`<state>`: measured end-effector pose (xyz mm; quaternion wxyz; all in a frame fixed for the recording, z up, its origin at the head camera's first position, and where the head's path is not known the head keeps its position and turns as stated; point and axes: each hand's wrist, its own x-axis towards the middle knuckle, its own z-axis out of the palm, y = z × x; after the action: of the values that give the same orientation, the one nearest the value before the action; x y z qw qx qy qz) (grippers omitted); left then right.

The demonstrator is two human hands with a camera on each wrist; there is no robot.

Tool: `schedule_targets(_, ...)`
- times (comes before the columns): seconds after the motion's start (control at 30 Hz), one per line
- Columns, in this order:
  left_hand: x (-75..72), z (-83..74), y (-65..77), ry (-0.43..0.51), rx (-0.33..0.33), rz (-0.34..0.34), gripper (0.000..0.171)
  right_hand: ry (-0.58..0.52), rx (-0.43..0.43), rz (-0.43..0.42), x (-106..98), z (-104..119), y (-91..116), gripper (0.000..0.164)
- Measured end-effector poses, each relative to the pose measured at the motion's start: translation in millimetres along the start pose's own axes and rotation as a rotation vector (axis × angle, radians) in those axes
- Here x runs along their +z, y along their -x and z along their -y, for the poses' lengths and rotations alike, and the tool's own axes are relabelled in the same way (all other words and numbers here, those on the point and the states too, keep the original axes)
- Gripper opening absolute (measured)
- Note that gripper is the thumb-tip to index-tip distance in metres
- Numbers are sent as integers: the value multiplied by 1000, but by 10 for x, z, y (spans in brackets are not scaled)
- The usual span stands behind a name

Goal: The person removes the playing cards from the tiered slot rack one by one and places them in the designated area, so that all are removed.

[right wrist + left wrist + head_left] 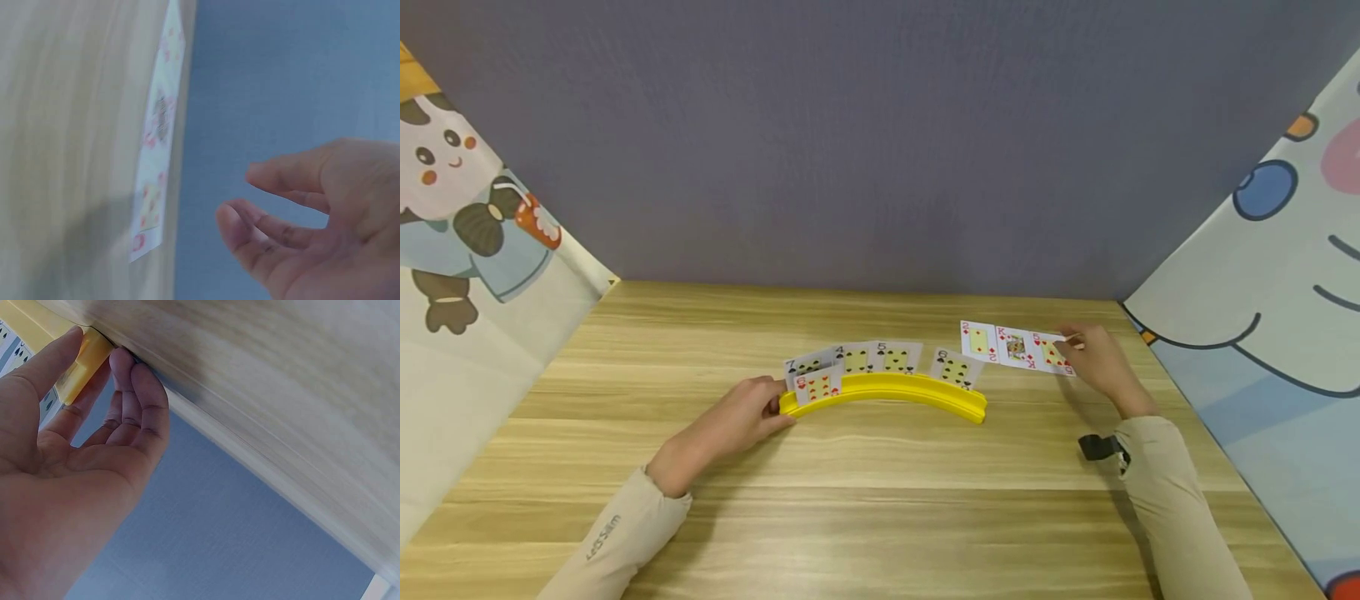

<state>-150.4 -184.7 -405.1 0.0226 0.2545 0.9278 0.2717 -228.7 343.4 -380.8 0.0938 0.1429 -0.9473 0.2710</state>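
1. The left hand (741,425) is pinching the left end of the yellow card holder (887,387); in the left wrist view its thumb is pressing one side and a finger is reaching round the other.
2. The holder is lying on the worktop (880,500), near the middle, its ends curving toward the person.
3. Four black cards are standing in it, left to right: the seven (805,363), the four (855,358), the five (897,357) and, beyond a gap, the six (957,368).
4. A red card (818,386) is standing in front of the seven, partly covering it.
5. The right hand (1101,367) is hovering over the row's right end; its grip is holding nothing, the thumb and fingers bending loosely with space between them.
6. Beyond the holder's right end, three cards are lying face up in a row: the two of diamonds (978,342), a red king (1017,347) and another red card (1047,350), which the right hand is partly hiding.
7. Beige sleeves (625,525) are covering both forearms, and a black device (1099,447) is sitting at the right wrist.
8. A grey wall (880,150) is rising behind, with cartoon panels (1292,250) flanking both sides.
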Motion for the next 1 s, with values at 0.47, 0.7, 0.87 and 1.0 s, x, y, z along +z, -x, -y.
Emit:
schedule_targets(0.47,-25,14,28,-8,-6,-15,24,-51,-104,-101,34,594,-68,27)
schedule_targets(0.7,-1,10,0,-6,-2,-13,24,-19,-194,-134,59,980,-55,26)
schedule_targets(0.87,1,-4,-6,-5,-1,-17,25,-8,-269,-144,94,1244,-28,25)
schedule_targets(1.0,5,-7,0,-7,-2,-9,27,-16,-349,-177,167,1483,4,24)
